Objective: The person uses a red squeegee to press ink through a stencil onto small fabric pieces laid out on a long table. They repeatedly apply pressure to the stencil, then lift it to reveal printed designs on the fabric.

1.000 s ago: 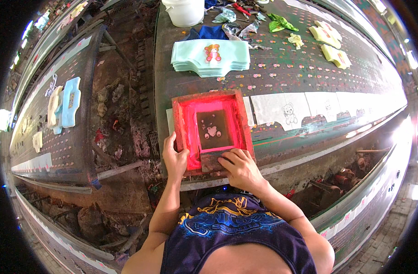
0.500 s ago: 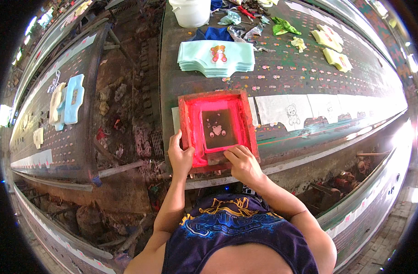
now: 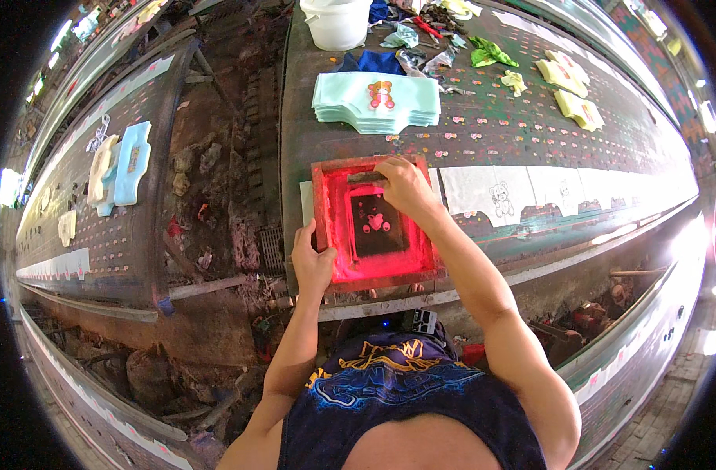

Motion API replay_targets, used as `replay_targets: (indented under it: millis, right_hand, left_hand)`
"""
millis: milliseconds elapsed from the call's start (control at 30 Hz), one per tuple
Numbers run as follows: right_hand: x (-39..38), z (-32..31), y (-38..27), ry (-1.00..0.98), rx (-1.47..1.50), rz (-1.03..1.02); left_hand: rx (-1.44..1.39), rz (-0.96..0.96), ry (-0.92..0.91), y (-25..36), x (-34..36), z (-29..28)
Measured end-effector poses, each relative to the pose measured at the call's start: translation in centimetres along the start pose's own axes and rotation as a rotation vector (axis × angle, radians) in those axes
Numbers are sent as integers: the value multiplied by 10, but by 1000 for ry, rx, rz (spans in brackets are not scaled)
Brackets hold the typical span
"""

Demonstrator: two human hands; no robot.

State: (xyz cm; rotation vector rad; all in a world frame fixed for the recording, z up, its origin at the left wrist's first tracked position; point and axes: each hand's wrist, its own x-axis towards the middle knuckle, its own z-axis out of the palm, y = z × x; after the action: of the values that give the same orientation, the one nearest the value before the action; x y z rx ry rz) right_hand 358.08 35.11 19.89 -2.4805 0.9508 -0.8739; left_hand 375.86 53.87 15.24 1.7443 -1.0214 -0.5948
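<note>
A red wooden screen frame (image 3: 320, 196) lies on the long table over white fabric, with pink ink and a bear-part design on its dark mesh. My left hand (image 3: 313, 262) is closed on the frame's lower left side. My right hand (image 3: 399, 182) grips a dark squeegee (image 3: 363, 178) at the screen's top end. White fabric pieces with bear outlines (image 3: 499, 200) run rightward along the table edge. Just beyond the frame is a stack of mint fabric pieces with a printed bear (image 3: 377, 113).
A white bucket (image 3: 334, 25), scattered rags (image 3: 491, 51) and yellow pieces (image 3: 573, 110) lie farther back. Another table with blue and cream pieces (image 3: 131, 164) stands left, across a dirty gap holding debris and metal bars (image 3: 205, 286). A rail (image 3: 632, 352) runs at lower right.
My right hand has pushed the squeegee from the screen's near end to its far end, uncovering a pink band of ink. My left hand stays on the frame.
</note>
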Motion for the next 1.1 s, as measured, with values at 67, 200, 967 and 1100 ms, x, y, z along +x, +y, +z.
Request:
replay_targets:
  millis: [67,200,967,1100]
  right_hand:
    - [-16,5,-6,-30,2,24]
    - [-94,-4,-50,-59,24,-51]
    - [-184,-132,19,147,117,558]
    - [-205,-189,77,122,38,626]
  left_hand:
    - [-18,8,11,-6,0,0]
    - [-14,-18,19,-4,-2,0]
    - [-281,77,83,61,-16,82]
    - [-206,108,108,84,-35,167]
